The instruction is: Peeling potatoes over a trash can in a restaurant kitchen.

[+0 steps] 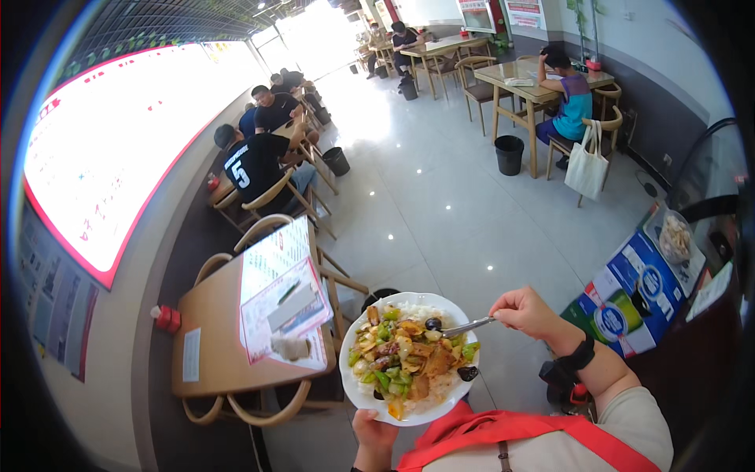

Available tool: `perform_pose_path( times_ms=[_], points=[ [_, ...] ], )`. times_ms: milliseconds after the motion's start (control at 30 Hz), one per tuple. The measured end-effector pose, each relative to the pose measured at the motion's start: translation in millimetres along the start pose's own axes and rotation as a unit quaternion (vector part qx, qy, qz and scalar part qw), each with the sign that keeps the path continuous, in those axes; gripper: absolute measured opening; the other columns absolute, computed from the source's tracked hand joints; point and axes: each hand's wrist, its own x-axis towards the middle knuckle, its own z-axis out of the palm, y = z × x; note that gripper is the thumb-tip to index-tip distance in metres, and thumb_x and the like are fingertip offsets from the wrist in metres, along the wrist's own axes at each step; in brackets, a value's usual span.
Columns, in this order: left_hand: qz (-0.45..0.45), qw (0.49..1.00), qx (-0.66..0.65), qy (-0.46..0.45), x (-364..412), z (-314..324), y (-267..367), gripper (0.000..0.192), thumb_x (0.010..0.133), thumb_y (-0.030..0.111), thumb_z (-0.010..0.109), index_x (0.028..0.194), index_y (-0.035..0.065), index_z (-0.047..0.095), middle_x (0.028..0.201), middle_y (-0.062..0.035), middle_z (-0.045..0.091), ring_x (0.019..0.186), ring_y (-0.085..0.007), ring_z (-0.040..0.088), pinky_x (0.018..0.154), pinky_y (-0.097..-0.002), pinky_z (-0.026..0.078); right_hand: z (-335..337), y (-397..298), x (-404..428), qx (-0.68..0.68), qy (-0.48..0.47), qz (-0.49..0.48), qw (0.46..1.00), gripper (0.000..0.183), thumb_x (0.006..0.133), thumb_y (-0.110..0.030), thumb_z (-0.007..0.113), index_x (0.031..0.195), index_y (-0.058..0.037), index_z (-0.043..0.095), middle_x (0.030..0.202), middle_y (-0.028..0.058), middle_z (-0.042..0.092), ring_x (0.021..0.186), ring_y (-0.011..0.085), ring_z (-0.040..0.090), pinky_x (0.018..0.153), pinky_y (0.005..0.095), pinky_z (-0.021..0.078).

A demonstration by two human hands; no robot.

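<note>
My left hand holds a white plate by its near edge, the thumb over the rim and the other fingers mostly hidden. White rice lies on the plate under a stir-fry of green pepper, onion and browned pieces, with a few dark pieces at the sides. From the right, my right hand pinches the handle end of a metal spoon. The spoon's far end rests in the food at the plate's upper right, by a round dark piece, its bowl mostly hidden.
At the left stands a wooden table with menus and a red tissue box. Several people sit at tables beyond. Black bins stand on the tiled floor. A counter with a plastic container is at the right.
</note>
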Motion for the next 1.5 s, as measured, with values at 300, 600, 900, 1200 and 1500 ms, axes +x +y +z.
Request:
perform_pose_path(
  times_ms=[300,600,900,1200,1500],
  points=[
    [-0.031,0.998,0.003,-0.056,21.0,-34.7,-4.2,0.073,0.057,0.012,0.052,0.126,0.0017,0.029,0.125,-0.0127,0.041,0.115,-0.0302,0.038,0.100,-0.0423,0.028,11.8,25.0,-25.2,0.077,0.063,-0.015,0.995,0.024,0.081,-0.017,0.052,0.099,-0.0012,0.053,0.064,0.0032,0.054,0.048,0.0080,0.048,0.043,0.0193,0.0389],
    [-0.016,0.993,0.013,-0.112,36.1,-43.5,-7.1,0.073,0.056,0.016,0.051,0.125,0.0022,0.032,0.122,-0.0141,0.043,0.111,-0.0317,0.042,0.097,-0.0442,0.032,-54.3,114.1,-126.1,0.170,0.359,-0.078,0.914,0.049,0.086,-0.049,0.035,0.109,-0.0068,0.047,0.082,0.0029,0.054,0.064,0.0106,0.051,0.044,0.0226,0.0403],
    [-0.004,0.991,0.014,-0.131,40.6,-51.1,-6.5,0.073,0.057,0.018,0.050,0.125,0.0018,0.031,0.123,-0.0147,0.041,0.112,-0.0314,0.041,0.097,-0.0426,0.033,-80.2,135.2,-116.2,0.196,0.317,-0.005,0.928,0.030,0.084,-0.031,0.046,0.098,-0.0052,0.055,0.075,0.0052,0.057,0.059,0.0101,0.052,0.049,0.0210,0.0407],
    [0.005,0.990,-0.001,-0.144,37.1,-58.0,-15.5,0.071,0.058,0.015,0.052,0.125,0.0015,0.031,0.124,-0.0138,0.041,0.112,-0.0307,0.042,0.097,-0.0420,0.033,76.2,111.9,-26.5,0.207,-0.140,-0.079,0.965,0.057,0.069,0.000,0.062,0.122,-0.0069,0.039,0.103,0.0082,0.055,0.091,0.0170,0.055,0.071,0.0292,0.0486],
    [-0.036,0.978,0.010,-0.205,23.9,-50.6,-11.4,0.072,0.058,0.013,0.051,0.125,0.0016,0.031,0.124,-0.0131,0.041,0.113,-0.0301,0.040,0.098,-0.0411,0.031,80.4,119.6,-87.0,0.243,-0.096,-0.103,0.960,0.061,0.070,-0.001,0.059,0.125,-0.0060,0.032,0.108,0.0140,0.052,0.099,0.0263,0.052,0.076,0.0375,0.0475]
  ],
)
